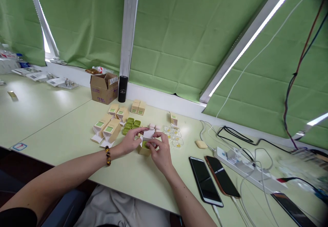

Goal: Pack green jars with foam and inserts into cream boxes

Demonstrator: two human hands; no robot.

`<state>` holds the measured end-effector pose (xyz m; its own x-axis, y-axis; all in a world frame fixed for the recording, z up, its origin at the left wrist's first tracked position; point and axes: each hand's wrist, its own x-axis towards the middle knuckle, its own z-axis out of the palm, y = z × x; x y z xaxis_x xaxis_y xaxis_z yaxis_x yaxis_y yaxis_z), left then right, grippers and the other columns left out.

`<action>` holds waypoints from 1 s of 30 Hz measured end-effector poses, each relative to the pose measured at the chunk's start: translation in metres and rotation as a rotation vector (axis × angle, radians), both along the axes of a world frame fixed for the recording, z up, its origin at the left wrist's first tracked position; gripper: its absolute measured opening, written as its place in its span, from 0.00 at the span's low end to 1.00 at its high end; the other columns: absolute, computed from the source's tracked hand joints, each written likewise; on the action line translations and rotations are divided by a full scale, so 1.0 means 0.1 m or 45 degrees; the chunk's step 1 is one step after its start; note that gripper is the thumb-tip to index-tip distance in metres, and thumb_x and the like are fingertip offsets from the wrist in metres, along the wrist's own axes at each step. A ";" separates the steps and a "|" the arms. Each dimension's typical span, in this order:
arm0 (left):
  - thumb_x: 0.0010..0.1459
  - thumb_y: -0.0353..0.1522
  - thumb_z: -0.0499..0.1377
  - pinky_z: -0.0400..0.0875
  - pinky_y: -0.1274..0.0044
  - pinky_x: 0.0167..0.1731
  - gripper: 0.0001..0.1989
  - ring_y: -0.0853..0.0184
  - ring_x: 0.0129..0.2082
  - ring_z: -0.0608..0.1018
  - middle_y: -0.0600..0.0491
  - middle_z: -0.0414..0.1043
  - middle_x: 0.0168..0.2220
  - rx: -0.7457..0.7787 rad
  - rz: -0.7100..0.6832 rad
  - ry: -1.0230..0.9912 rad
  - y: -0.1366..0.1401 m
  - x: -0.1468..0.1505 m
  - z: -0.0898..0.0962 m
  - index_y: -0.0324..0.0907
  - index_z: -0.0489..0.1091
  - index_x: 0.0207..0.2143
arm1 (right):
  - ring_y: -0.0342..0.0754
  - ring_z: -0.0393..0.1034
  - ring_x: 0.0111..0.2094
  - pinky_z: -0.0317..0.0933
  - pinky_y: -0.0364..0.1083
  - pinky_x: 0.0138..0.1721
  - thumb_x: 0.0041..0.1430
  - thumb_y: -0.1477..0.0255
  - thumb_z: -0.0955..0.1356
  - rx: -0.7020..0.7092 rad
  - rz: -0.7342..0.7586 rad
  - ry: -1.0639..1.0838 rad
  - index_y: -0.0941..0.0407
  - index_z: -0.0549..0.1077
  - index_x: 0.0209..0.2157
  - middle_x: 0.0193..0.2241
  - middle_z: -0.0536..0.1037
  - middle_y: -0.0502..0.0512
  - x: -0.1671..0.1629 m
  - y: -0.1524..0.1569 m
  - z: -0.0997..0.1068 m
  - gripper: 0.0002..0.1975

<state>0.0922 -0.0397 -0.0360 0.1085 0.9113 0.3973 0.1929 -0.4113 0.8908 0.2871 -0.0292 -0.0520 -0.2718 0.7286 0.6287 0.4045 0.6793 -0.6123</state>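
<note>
A small tan cardboard box [145, 150] with raised white flaps stands on the table between my hands. My left hand [131, 140] is closed on the box's left side and flap, a beaded bracelet on its wrist. My right hand [161, 150] pinches at a green square container [145, 144] in the box's mouth; its fingers partly cover it. Just behind lie several matching green containers [131, 125]. Left of them rest tan boxes with open flaps [111, 130]. Small pale pink items [154, 127] and clear plastic pieces with yellow centres [176, 138] lie beyond my right hand.
Closed tan boxes [138, 107], a black tumbler [123, 89] and an open brown carton [104, 89] stand at the back. To the right lie phones [206, 181], a white power strip [247, 169], tangled cables and a cream-coloured block [201, 144]. The table's front edge is close.
</note>
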 end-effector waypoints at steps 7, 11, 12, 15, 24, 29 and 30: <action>0.51 0.26 0.58 0.71 0.61 0.62 0.29 0.53 0.59 0.77 0.45 0.78 0.58 0.005 -0.009 -0.010 0.02 -0.02 -0.03 0.41 0.75 0.57 | 0.55 0.70 0.47 0.70 0.47 0.29 0.68 0.66 0.68 -0.138 0.050 0.103 0.51 0.81 0.37 0.46 0.71 0.60 -0.01 -0.04 0.09 0.09; 0.55 0.28 0.59 0.73 0.62 0.59 0.24 0.54 0.56 0.78 0.44 0.78 0.56 0.021 -0.011 -0.025 0.02 -0.02 -0.03 0.40 0.76 0.56 | 0.52 0.71 0.45 0.69 0.45 0.31 0.71 0.62 0.64 -0.214 0.029 0.292 0.52 0.75 0.44 0.45 0.74 0.59 0.02 -0.03 0.14 0.11; 0.57 0.29 0.59 0.73 0.62 0.59 0.23 0.55 0.55 0.78 0.44 0.79 0.55 0.019 -0.016 -0.032 0.02 -0.02 -0.03 0.40 0.75 0.56 | 0.52 0.71 0.44 0.68 0.45 0.31 0.70 0.63 0.65 -0.240 0.020 0.329 0.52 0.73 0.45 0.46 0.74 0.59 0.02 -0.02 0.14 0.10; 0.59 0.30 0.58 0.74 0.63 0.57 0.21 0.55 0.54 0.78 0.44 0.79 0.54 0.019 -0.017 -0.040 0.01 0.00 -0.02 0.40 0.74 0.55 | 0.50 0.70 0.42 0.67 0.43 0.29 0.65 0.67 0.66 -0.334 0.000 0.391 0.52 0.69 0.47 0.47 0.74 0.58 0.02 0.01 0.09 0.10; 0.60 0.30 0.62 0.72 0.68 0.52 0.12 0.59 0.49 0.76 0.49 0.73 0.46 0.123 0.079 0.116 -0.04 0.04 0.01 0.44 0.66 0.46 | 0.48 0.70 0.39 0.67 0.43 0.29 0.61 0.69 0.69 -0.364 -0.011 0.355 0.50 0.66 0.51 0.47 0.71 0.56 -0.02 0.00 0.06 0.17; 0.59 0.29 0.62 0.70 0.66 0.56 0.19 0.58 0.54 0.74 0.47 0.70 0.51 0.116 0.096 0.162 -0.04 0.04 -0.04 0.45 0.63 0.51 | 0.47 0.70 0.38 0.66 0.43 0.27 0.61 0.67 0.70 -0.377 -0.017 0.318 0.50 0.65 0.52 0.46 0.70 0.56 -0.03 -0.01 0.05 0.19; 0.58 0.28 0.62 0.69 0.65 0.57 0.20 0.58 0.55 0.74 0.47 0.69 0.52 0.109 0.093 0.170 -0.03 0.03 -0.05 0.45 0.63 0.52 | 0.47 0.70 0.37 0.66 0.43 0.27 0.61 0.67 0.70 -0.378 -0.012 0.313 0.50 0.65 0.53 0.46 0.70 0.55 -0.04 -0.01 0.05 0.20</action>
